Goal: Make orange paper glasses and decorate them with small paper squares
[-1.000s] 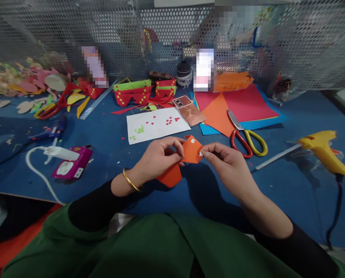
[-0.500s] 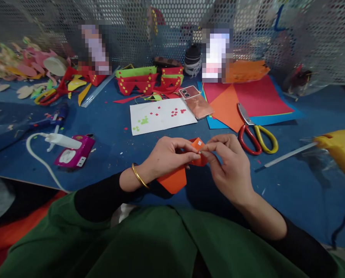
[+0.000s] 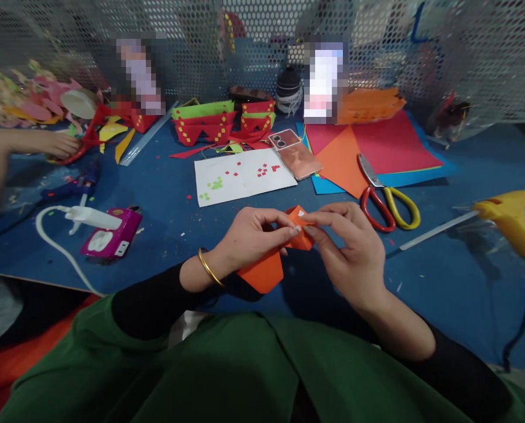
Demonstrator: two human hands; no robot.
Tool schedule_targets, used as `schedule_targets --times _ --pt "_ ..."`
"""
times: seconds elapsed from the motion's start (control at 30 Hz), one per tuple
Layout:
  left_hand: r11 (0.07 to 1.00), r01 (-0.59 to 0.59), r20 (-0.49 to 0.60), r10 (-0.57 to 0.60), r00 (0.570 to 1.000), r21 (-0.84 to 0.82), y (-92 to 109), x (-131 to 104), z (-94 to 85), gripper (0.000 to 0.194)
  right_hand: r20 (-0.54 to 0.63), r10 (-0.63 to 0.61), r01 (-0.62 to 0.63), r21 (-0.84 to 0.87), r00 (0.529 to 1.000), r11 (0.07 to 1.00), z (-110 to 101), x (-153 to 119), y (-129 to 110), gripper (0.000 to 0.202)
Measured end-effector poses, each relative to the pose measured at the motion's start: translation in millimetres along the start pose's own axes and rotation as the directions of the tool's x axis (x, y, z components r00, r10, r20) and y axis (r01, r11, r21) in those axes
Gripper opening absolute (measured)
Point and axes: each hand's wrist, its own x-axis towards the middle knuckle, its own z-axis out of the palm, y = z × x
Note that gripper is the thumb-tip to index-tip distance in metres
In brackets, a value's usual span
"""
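Observation:
My left hand (image 3: 254,238) is closed on a folded orange paper piece (image 3: 263,274), which sticks out below and to the right of its fingers. A small white square (image 3: 301,214) lies on the upper part of the orange paper. The thumb and index finger of my right hand (image 3: 348,249) press at the paper's right side, close to the white square; whether something small is between them is hidden. Beyond my hands lies a white sheet (image 3: 244,191) bearing several small red and green squares.
Red-yellow scissors (image 3: 379,202) and a yellow glue gun (image 3: 509,220) lie right. A phone (image 3: 300,158), coloured sheets (image 3: 377,147) and red masks (image 3: 204,128) are behind. Left are a magenta socket block (image 3: 112,235) and another person's hand (image 3: 50,143) on scissors.
Another person's arm has come in from the left, its hand at the scissors there. My right fingertips have shifted slightly onto the orange paper near the white square. The view has moved slightly.

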Motion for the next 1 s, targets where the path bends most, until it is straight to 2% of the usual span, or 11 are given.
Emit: schedule_targets --times 0.1,0.23,0.6,0.8,1.0 --pt "0.999 -0.024 -0.021 0.023 1.0 -0.029 -2 0 -0.6 0.019 -0.023 0.075 -0.075 0.029 0.997 0.997 -3 2 1 0.009" --pt "0.998 -0.045 -0.013 0.044 0.999 -0.036 -3 0 -0.7 0.015 0.027 0.149 -0.151 0.09 0.988 0.984 -4 3 0 0.004" --pt "0.999 -0.053 0.002 0.053 0.999 0.004 -1 -1 1.2 0.016 0.072 0.146 -0.154 0.131 0.987 0.979 -1 2 -2 0.009" --pt "0.996 0.04 -0.048 -0.036 0.998 0.081 5 0 1.8 0.015 0.06 0.178 -0.184 0.125 0.982 0.975 -6 4 1 0.009" --pt "0.99 0.116 -0.072 -0.122 0.99 -0.084 7 2 2.8 0.034 0.083 0.229 -0.238 0.125 0.97 0.963 -11 7 7 0.008"
